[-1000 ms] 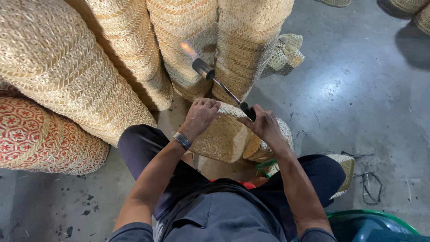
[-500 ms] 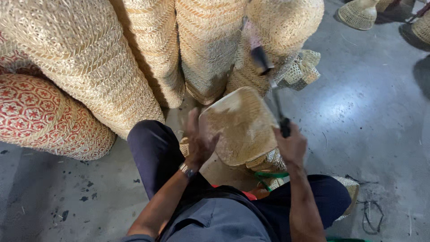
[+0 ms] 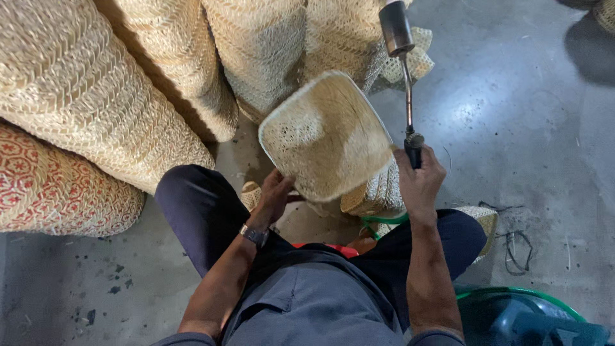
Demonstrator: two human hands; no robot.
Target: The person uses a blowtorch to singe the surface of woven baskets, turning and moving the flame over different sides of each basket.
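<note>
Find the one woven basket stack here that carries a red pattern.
It is the stack at far left, lowest in view, beside the person's knee. Its weave shows red motifs; the other stacks behind are plain straw colour.

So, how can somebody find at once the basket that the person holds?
Start from the tall stacks of woven baskets along the top. Just below them, above the person's knees, the left hand tilts up one shallow basket. Unlike the stacked ones, it is single and shows its hollow inside, next to the torch in the right hand.

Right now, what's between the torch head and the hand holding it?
In the head view, only the torch's thin metal tube runs from the torch head down to the right hand gripping its black handle.
</note>
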